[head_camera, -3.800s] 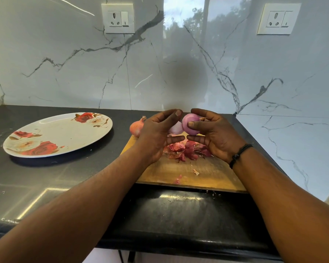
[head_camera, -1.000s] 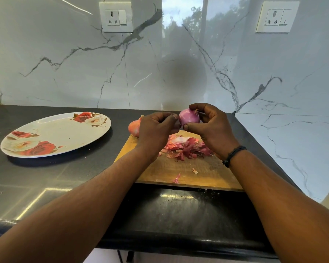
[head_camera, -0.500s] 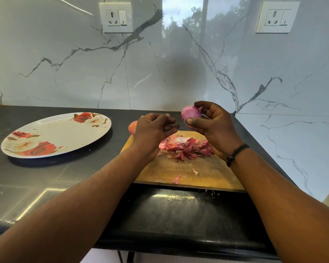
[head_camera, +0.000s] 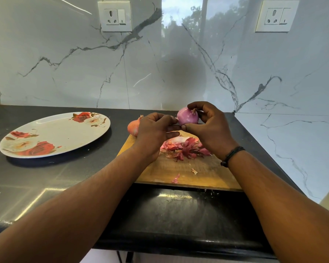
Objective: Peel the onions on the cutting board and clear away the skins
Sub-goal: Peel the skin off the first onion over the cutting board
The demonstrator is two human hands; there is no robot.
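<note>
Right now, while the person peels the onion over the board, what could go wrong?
1. The peeled onion is held above the board by the right hand alone, near the counter's corner; if it slips, it may roll off.
2. The skins are loose, and a few bits lie by the board's front edge; a sweep could push them to the floor.
3. The unpeeled onion sits behind the left hand; a knock may roll it.

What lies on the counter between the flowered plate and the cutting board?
In the head view, an unpeeled onion lies beside the cutting board; toward the flowered plate the black counter is bare.
</note>
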